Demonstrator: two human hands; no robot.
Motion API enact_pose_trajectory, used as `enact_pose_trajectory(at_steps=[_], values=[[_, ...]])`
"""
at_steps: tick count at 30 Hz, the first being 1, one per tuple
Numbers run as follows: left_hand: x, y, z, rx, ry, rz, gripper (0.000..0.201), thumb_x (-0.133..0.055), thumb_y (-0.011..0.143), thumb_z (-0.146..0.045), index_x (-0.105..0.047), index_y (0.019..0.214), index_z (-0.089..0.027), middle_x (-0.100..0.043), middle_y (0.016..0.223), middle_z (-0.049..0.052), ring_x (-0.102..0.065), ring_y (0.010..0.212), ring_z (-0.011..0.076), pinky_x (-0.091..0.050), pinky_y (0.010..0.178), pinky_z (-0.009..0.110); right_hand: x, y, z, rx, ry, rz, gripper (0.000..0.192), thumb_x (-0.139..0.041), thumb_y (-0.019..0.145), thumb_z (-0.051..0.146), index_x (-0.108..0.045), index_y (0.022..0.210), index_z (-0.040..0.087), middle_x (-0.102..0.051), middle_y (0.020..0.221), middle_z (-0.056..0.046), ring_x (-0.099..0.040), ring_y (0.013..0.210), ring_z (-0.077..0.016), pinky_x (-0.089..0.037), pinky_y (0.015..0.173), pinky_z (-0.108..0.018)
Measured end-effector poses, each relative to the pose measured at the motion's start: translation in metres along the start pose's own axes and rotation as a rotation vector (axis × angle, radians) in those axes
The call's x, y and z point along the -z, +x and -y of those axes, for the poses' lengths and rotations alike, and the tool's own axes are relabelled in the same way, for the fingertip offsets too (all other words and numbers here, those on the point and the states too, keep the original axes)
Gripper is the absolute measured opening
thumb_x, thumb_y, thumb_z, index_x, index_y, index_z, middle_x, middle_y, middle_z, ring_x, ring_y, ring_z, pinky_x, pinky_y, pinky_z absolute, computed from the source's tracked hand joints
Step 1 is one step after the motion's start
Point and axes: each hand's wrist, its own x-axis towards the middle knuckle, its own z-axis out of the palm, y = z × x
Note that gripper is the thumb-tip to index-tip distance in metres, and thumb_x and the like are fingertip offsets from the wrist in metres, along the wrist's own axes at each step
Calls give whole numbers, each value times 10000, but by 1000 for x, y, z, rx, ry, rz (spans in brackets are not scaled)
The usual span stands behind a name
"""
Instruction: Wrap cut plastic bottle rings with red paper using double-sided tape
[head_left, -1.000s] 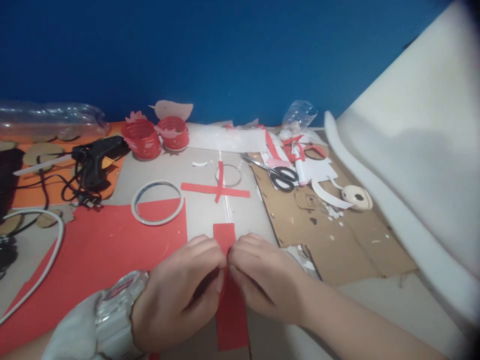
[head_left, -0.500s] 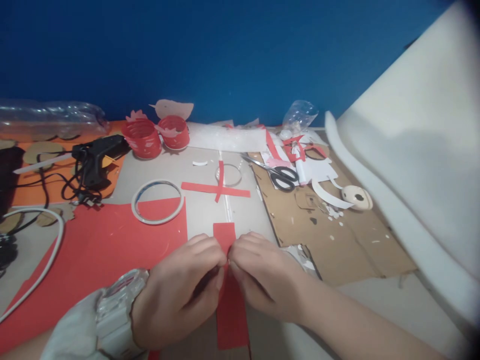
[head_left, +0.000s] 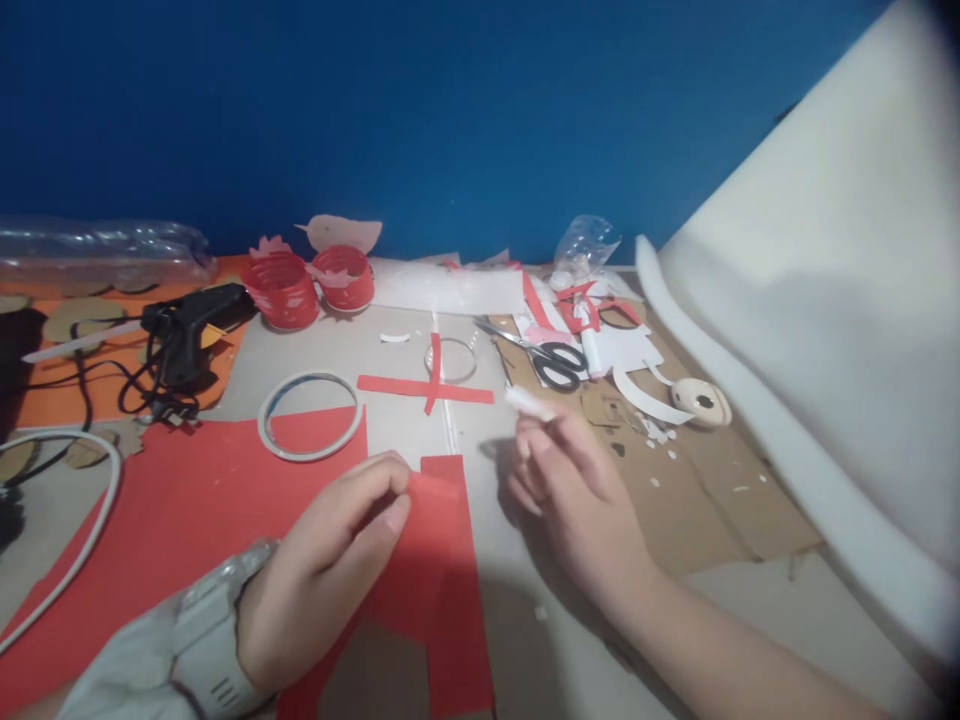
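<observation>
My left hand [head_left: 330, 575], with a pale watch at the wrist, is closed over the red paper, its thumb and fingertips pinched on a red paper piece [head_left: 431, 488]. Beneath and beside it lies an upright red paper strip [head_left: 457, 640]. Raised off the table to the right, my right hand [head_left: 574, 490] pinches a small white strip [head_left: 527, 402] that looks like paper or tape backing. Beyond the hands, two narrow red strips [head_left: 390, 385] lie crossed. A roll of tape [head_left: 264, 425] rests flat on the large red sheet [head_left: 187, 520].
Black-handled scissors [head_left: 559, 365] lie on cardboard [head_left: 720, 500] with paper scraps. A white reel [head_left: 705, 402] sits to the right. Further left are a black glue gun [head_left: 187, 330] and its cord. Two red paper-covered cups [head_left: 281, 295] stand near the blue wall [head_left: 450, 120].
The hands were together over the red strip. My right hand has moved right and up, now with the small white strip in its fingers. More red paper shows beside my left hand.
</observation>
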Motion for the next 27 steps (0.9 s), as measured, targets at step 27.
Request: enact_pose_trajectory(at_steps=[27], values=[[-15,0,10,45,615,-3,777,-706,690,-507,-449,1354,-196,-370,1492,117,-221,1376,397,-303,1057,637,29,13,22,42,-908,268,290,-452,946,320,-462,675,215,-550,716,10,-527,669,-165,-373,597,-283]])
